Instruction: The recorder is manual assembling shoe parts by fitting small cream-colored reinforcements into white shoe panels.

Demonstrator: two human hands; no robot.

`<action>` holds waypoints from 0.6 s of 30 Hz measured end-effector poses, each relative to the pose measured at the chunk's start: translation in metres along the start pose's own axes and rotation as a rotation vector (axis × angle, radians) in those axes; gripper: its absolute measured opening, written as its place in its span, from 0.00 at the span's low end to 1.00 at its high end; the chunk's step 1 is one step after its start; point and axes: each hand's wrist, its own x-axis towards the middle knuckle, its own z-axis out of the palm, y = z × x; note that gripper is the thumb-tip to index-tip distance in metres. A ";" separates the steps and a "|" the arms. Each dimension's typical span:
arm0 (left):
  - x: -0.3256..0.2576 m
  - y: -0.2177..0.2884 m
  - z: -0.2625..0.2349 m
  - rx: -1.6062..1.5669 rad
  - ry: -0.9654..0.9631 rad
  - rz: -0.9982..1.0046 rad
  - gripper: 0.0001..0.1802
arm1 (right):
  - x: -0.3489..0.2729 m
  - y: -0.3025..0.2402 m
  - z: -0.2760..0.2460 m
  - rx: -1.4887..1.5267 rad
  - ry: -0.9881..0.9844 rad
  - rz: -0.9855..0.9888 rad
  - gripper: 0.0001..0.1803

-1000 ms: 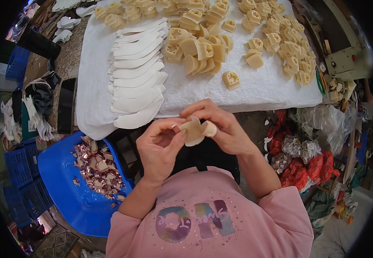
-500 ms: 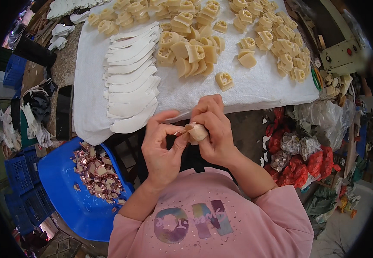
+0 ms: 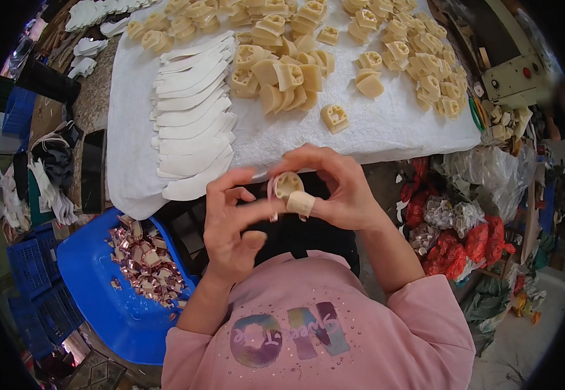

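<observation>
The right hand (image 3: 344,195) is closed round a cream hollowed block (image 3: 287,184), its wrapped thumb against the near side; at 8 o'clock from that block, the left hand (image 3: 230,227) is half spread and grips nothing, its index finger seemingly touching the pinkish strip (image 3: 271,190) on the block's edge. The step looks like fitting that strip round the rim; carrying on would call for steady fingertip pressure. At 12 o'clock the cloth-covered counter (image 3: 373,140) carries similar blocks (image 3: 289,78). At 8 o'clock, a blue basin (image 3: 84,273) holds shiny pinkish-copper pieces (image 3: 149,263); at 4, red plastic bags (image 3: 448,253), contents unclear.
</observation>
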 end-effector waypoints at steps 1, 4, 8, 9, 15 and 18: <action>0.005 -0.008 -0.004 0.172 -0.062 0.098 0.33 | -0.001 0.002 0.002 -0.025 0.062 -0.043 0.26; -0.004 -0.019 0.002 -0.407 -0.210 -0.392 0.33 | 0.002 -0.017 0.007 -0.229 -0.101 -0.033 0.27; 0.000 -0.010 0.016 -0.569 -0.164 -0.480 0.27 | -0.006 -0.008 0.016 -0.126 -0.055 -0.035 0.28; -0.001 -0.013 0.017 -0.502 -0.156 -0.367 0.25 | -0.006 -0.009 0.020 -0.123 -0.057 -0.035 0.28; -0.010 -0.013 0.020 -0.523 -0.091 -0.419 0.33 | -0.010 -0.001 0.030 -0.043 0.183 -0.020 0.14; -0.005 -0.006 0.023 -0.646 -0.163 -0.399 0.39 | 0.000 -0.010 0.023 0.516 -0.023 0.399 0.17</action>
